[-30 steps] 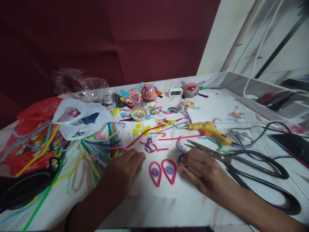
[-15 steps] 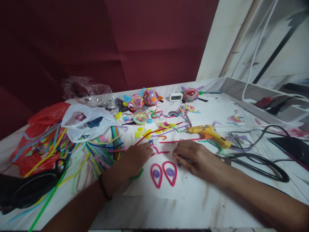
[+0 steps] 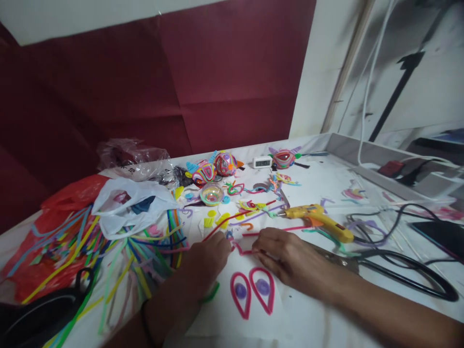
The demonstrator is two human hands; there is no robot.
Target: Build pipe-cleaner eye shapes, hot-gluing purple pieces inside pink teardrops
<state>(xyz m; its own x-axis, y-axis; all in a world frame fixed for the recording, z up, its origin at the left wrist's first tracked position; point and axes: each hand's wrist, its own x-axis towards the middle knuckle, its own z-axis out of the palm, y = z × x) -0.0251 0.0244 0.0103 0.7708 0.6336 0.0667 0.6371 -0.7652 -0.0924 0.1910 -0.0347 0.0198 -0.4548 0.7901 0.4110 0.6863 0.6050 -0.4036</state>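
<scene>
My left hand (image 3: 210, 256) and right hand (image 3: 284, 256) rest near the centre of the frame, fingers curled, with a bent pink strip (image 3: 243, 250) between them. One end of the strip meets my right fingertips and the other runs up to my left ones. I cannot tell whether either hand is gripping it, since my knuckles hide the fingertips.

Just below, at lower centre, two pink loops (image 3: 245, 314) lie on white paper with a purple disc (image 3: 263, 287) inside each. A green strip (image 3: 213, 293) pokes out beside my left forearm.

Above my hands, a red stem (image 3: 226, 222) slants up to the right and yellow scraps (image 3: 209, 222) lie close to it. The glue gun (image 3: 326, 223) sits right of centre, its nozzle pointing left. My right forearm crosses over the scissors (image 3: 413, 278), covering part of them; their black handle sticks out at right, near the gun's cord (image 3: 386, 237).

A clear dome (image 3: 212, 194) sits above centre, with decorated balls (image 3: 226, 164) and a small clock (image 3: 262, 162) behind it. Loose stems (image 3: 136, 253), a white bag (image 3: 123, 212) and a red bag (image 3: 72, 193) crowd the left side.
</scene>
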